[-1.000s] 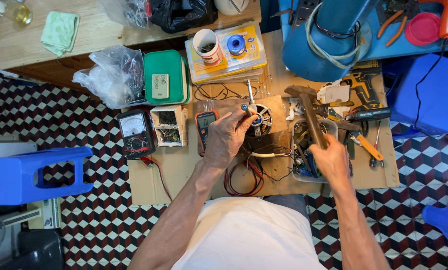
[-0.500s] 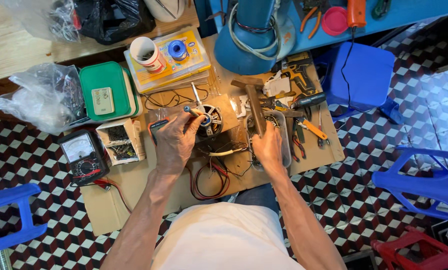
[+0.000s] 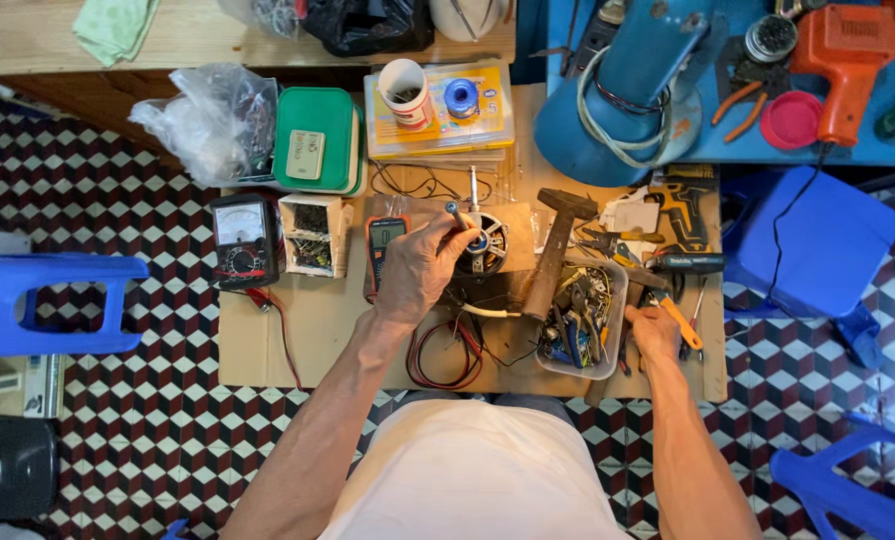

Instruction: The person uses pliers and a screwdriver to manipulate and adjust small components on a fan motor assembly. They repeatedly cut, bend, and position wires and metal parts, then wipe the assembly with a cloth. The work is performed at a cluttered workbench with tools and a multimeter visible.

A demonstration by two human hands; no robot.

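Gripping a blue-handled soldering iron (image 3: pixel 465 212), the left hand (image 3: pixel 418 270) touches a round silver motor (image 3: pixel 486 243); at four o'clock, the right hand (image 3: pixel 654 332) rests loosely curled by a clear tool tray (image 3: pixel 608 345).

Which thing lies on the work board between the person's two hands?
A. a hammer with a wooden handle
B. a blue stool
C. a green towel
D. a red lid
A: the hammer lies slanted on the board, its handle running across the clear tray of tools, with the left hand on one side and the right hand on the other.
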